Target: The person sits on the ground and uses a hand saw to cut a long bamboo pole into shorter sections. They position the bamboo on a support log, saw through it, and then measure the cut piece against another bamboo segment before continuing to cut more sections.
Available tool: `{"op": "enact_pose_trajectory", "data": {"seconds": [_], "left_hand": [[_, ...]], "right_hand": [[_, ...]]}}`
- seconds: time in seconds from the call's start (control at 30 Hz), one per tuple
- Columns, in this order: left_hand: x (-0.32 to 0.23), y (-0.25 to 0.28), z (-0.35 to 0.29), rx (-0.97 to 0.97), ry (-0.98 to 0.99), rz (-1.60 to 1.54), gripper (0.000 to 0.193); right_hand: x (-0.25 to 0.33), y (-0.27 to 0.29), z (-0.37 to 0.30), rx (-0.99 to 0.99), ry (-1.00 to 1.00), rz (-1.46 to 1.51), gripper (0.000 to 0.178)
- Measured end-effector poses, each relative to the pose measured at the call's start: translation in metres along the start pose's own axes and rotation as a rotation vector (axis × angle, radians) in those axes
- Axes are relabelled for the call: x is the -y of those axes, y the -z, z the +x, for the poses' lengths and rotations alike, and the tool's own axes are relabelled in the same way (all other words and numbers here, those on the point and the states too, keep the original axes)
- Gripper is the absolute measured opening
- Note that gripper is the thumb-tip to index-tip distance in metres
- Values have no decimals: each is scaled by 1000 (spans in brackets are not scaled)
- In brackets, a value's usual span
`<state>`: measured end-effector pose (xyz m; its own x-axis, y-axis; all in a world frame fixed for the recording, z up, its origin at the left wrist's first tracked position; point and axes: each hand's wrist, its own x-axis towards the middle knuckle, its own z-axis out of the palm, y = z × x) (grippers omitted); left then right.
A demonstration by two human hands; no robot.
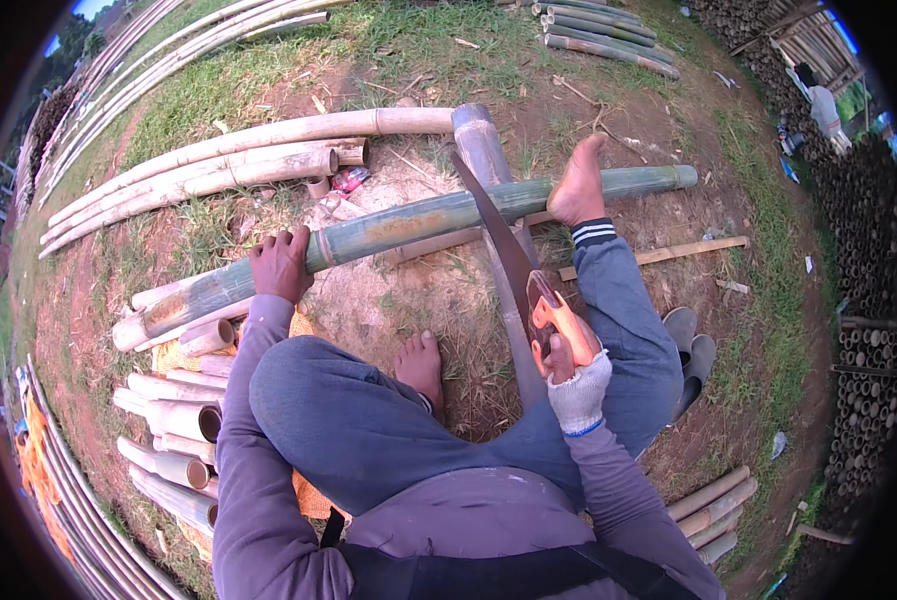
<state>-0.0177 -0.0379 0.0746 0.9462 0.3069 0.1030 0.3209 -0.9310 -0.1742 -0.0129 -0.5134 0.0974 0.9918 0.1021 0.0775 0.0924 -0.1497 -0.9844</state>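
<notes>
The left hand [282,266] curls its fingers over the green pole [408,222]; the right hand [580,378] grips a saw [509,252] across that pole, perhaps touching it.

A bamboo pole [408,228] runs from near left to far right over a supporting pole [479,140], with the left hand [282,264] on its left part and the right foot [578,183] on its right. Between these, a handsaw [509,250] crosses the bamboo pole, its near end in the right hand [575,375]. Other poles [208,170] lie far left; short bamboo sections [173,415] lie near left. Right of the handsaw lies a slat [668,254], with sandals [701,362] nearer, beside the right leg [618,300]
</notes>
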Motion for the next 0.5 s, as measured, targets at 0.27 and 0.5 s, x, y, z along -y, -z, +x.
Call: {"op": "enact_pose_trajectory", "data": {"seconds": [0.27,0.5], "left_hand": [[-5,-6,3,-1,-17,-10,75],[0,3,4,38,13,17,79]], "right_hand": [[-7,-20,30,-37,120,-60,36],[-9,-14,15,-6,147,-32,38]]}}
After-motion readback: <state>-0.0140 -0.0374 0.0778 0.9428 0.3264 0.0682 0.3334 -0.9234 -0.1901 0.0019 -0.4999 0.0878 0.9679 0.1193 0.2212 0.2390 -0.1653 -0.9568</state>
